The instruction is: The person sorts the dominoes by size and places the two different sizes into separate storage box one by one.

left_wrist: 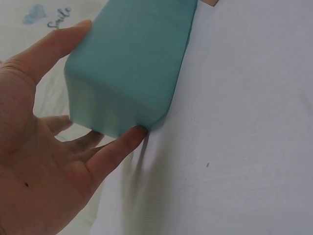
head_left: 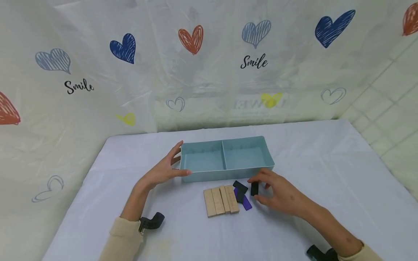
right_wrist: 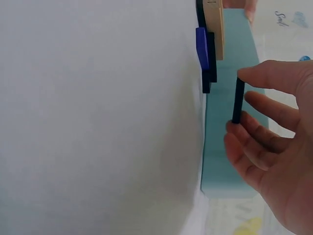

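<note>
A light-blue two-compartment box (head_left: pixel 209 176) stands on the table, both compartments empty. My left hand (head_left: pixel 164 170) holds its left end, thumb at the front rim and the other fingers along the end wall, as the left wrist view shows too. My right hand (head_left: pixel 281 190) pinches a thin black block (right_wrist: pixel 238 100) between thumb and fingertips, just in front of the box. Left of that hand, black blocks (head_left: pixel 240 186) lie overlapping a purple block (head_left: pixel 247 203). Beside them sits a row of several light wooden blocks (head_left: pixel 215 202).
A white cloth covers the table (head_left: pixel 183 232). Behind it hangs a pale curtain (head_left: pixel 215 72) printed with hearts and words. Black wrist devices (head_left: pixel 153 221) are worn near both sleeves.
</note>
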Motion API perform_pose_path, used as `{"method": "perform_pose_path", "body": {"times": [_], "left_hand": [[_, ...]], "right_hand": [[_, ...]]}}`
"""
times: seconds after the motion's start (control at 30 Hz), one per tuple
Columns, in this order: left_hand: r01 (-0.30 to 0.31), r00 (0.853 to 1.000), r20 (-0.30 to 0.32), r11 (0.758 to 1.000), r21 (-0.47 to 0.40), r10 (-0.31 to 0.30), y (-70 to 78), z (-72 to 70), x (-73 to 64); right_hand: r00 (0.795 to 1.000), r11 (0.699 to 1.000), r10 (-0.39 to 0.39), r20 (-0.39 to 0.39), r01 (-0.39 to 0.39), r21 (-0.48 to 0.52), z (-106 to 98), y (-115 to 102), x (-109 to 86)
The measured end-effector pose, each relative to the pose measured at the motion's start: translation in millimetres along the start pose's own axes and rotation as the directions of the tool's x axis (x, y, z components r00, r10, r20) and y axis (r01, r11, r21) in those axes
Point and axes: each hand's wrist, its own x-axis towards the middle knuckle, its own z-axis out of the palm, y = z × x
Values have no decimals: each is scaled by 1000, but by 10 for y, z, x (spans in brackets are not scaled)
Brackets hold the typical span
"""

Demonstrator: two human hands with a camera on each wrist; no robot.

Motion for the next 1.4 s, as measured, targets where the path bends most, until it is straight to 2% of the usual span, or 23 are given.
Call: {"method": "perform_pose_path", "body": {"times": [0.23, 0.5, 0.73, 1.1, 1.4], "left_hand": [[-2, 1000, 2, 1000, -7, 2, 2, -2, -1], [-4, 1000, -3, 1000, -7, 4, -19, 1, 19], [4, 1000, -7, 1000, -4, -4, -21, 1, 16], [-2, 1000, -19, 1000, -8, 2, -19, 7, 19], [-3, 1000, -13, 1000, -19, 2, -37, 2, 29]], "right_hand": [[992, 997, -63, -110, 67, 35, 16, -7, 20], [980, 995, -94, -173, 100, 25, 16, -33, 38], [956, 988, -149, -254, 151, -10, 21, -63, 94], [905, 983, -180, -386, 178, -40, 4, -87, 141], [904, 988, -152, -400, 142, -55, -18, -92, 156]]}}
